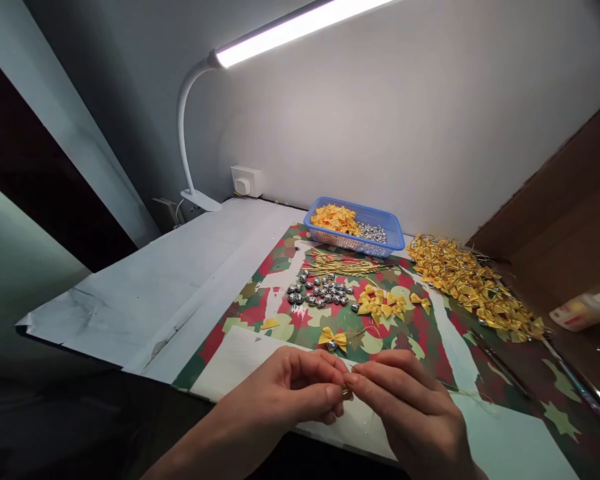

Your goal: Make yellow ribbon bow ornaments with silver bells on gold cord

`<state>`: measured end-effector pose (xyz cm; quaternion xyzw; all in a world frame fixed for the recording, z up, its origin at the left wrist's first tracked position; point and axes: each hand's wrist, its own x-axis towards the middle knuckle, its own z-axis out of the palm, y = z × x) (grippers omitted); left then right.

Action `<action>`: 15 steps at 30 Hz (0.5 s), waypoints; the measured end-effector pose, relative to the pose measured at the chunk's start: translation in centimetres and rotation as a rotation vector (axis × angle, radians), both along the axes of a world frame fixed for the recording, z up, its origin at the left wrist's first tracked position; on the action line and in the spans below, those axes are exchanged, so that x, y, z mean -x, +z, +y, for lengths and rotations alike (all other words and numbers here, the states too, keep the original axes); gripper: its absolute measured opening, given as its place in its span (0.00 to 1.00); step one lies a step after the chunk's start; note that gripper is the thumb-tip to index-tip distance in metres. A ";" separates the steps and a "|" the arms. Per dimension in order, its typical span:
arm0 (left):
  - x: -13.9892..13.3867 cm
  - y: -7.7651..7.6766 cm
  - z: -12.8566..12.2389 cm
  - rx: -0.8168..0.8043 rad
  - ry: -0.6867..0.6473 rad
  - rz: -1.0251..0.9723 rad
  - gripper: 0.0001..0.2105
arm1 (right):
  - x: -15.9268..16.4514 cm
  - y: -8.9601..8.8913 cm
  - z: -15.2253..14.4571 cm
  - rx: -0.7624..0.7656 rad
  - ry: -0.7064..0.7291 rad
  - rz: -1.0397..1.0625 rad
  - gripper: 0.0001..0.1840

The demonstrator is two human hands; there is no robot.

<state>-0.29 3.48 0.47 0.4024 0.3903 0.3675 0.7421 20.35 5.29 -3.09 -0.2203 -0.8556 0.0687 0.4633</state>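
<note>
My left hand (303,387) and my right hand (415,407) meet at the front edge of the table, fingertips pinched together. A bit of gold cord (347,389) shows between them; the rest of what they pinch is hidden by the fingers. A thin strand trails out to the right of my right hand. Just beyond my fingers lies a yellow ribbon bow (333,339) with a silver bell at its middle and a cord loop. Several loose bows (380,303) and a cluster of silver bells (323,290) sit farther back, with gold cords (345,264) behind them.
A blue basket (395,233) holds yellow bows and small silver beads or bells. To the right is a heap of bows with cords (473,287), near dark scissors or tweezers (500,363) and a white bottle (585,308). A clip lamp (184,127) stands at the back left.
</note>
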 end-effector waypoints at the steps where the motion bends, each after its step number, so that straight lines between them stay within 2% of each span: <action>1: 0.0 0.0 0.0 0.011 0.002 -0.015 0.04 | 0.0 0.0 0.0 0.001 0.009 0.005 0.16; 7: 0.2 -0.1 0.2 0.103 -0.037 -0.099 0.09 | 0.3 -0.2 0.0 -0.023 0.006 0.055 0.15; 15: 0.2 -1.1 0.1 0.019 -0.056 -0.091 0.06 | 0.2 -0.3 0.2 -0.037 0.012 0.004 0.17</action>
